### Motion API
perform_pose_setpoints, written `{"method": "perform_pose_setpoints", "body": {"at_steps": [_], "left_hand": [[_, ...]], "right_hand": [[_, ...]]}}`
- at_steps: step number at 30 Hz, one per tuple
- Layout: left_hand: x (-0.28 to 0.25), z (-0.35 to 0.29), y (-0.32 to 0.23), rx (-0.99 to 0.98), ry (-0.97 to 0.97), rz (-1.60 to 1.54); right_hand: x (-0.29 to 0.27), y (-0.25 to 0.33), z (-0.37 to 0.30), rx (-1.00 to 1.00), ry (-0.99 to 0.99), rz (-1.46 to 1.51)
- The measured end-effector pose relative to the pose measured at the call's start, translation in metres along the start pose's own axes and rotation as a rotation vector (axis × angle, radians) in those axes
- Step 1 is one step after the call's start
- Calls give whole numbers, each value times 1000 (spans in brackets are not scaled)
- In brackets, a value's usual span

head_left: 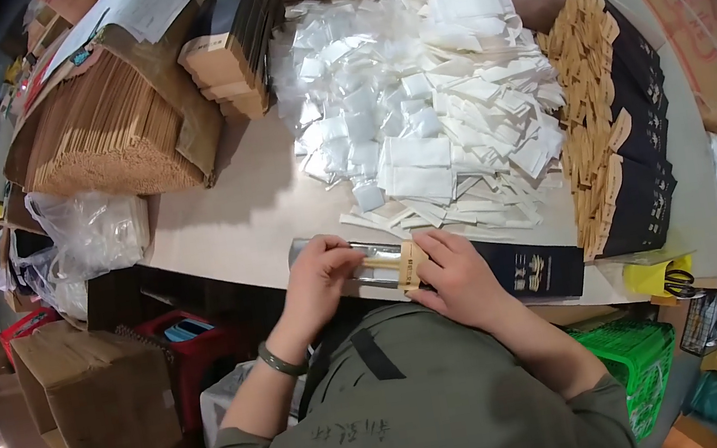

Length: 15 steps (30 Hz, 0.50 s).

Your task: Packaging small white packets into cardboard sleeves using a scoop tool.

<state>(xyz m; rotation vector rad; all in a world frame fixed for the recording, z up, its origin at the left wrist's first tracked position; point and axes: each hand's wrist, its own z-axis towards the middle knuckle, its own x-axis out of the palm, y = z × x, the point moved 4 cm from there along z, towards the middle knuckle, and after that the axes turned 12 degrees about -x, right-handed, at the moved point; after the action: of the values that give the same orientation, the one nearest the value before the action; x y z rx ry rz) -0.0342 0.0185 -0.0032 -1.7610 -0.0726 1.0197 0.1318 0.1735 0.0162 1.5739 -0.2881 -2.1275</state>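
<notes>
At the table's near edge, my left hand (320, 279) is closed in a pinch on the ends of pale wooden chopsticks (380, 264). Their far ends run into the kraft-brown opening of a paper sleeve (410, 267), which my right hand (454, 272) grips between thumb and fingers. A dark, printed part of a sleeve (540, 271) extends rightward from beneath that hand; whether it is the same sleeve, I cannot tell. Clear, shiny film (374, 283) lies around the chopsticks and under my left fingers. Beyond both hands is a heap of white packets (418, 158).
A carton of bundled wooden chopsticks (110, 137) stands at the left, beside stacked dark sleeves (230, 33). Filled dark-and-brown sleeves (611, 128) line the right side. Scissors (679, 282) hang near a yellow holder (649, 279). Below are a green crate (635, 368) and cardboard boxes (100, 396).
</notes>
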Motion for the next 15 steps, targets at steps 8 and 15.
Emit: {"method": "perform_pose_setpoints", "body": {"at_steps": [8,15], "left_hand": [[31,4,-17,-79,-76,-79],[-9,2,-51,308,-104,422]], "right_hand": [[8,8,8,100,-18,-122],[-21,6,8,1,-59,-59]]}}
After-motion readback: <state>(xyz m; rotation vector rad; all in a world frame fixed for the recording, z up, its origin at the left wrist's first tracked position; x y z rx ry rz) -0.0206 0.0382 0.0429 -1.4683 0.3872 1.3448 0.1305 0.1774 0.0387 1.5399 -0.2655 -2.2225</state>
